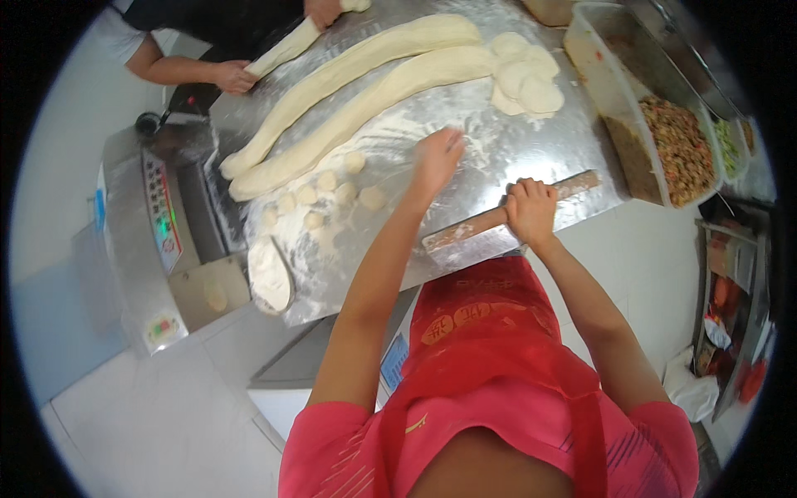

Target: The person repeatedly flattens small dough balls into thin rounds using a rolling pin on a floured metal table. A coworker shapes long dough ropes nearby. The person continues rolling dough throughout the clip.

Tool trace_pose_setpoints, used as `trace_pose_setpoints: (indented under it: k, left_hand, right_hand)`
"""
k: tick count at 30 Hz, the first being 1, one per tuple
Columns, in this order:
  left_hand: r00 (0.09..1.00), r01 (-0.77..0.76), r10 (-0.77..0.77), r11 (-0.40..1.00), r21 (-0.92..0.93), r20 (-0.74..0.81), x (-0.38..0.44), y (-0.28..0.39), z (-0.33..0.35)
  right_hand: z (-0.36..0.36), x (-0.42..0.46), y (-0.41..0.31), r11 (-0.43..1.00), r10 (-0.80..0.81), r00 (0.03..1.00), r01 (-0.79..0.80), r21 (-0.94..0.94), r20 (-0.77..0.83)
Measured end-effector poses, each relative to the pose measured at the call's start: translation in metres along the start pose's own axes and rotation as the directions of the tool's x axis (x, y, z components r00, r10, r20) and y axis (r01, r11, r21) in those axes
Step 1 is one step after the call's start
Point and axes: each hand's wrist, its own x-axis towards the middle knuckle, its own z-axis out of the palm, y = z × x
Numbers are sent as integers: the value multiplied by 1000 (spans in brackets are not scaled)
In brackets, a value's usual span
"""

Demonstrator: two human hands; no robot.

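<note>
My right hand (532, 210) is closed around a wooden rolling pin (467, 226) near the front edge of the floured metal table (398, 239). Over the table's middle is my left hand (439, 159), blurred, its fingers partly curled; whether it holds anything does not show. Several small dough pieces (327, 181) lie to the left of it. Behind these, two long dough ropes (361, 121) run side by side across the table. At their right end sits an overlapping pile of flat dough rounds (529, 78). A floury oval of dough (269, 274) lies at the front left corner.
A co-worker's hands (235, 77) hold another dough strip (286, 50) at the back left. A metal machine (143, 236) adjoins the table's left side. Plastic tubs of chopped filling (675, 149) stand on the right, with a shelf rack (735, 311) beyond.
</note>
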Motion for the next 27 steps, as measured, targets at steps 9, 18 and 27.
trace_pose_setpoints:
  k: [9, 18, 27]
  left_hand:
    - [982, 103, -75, 981, 162, -171, -89, -104, -12]
    - [909, -86, 99, 995, -50, 405, -38, -32, 48]
    - [430, -549, 126, 823, 147, 894, 16, -42, 24]
  right_hand:
    - [-4, 2, 5, 998, -62, 997, 62, 5, -36]
    - [6, 52, -10, 999, 51, 994, -53, 12, 101]
    - [11, 38, -9, 999, 38, 993, -35, -28, 114]
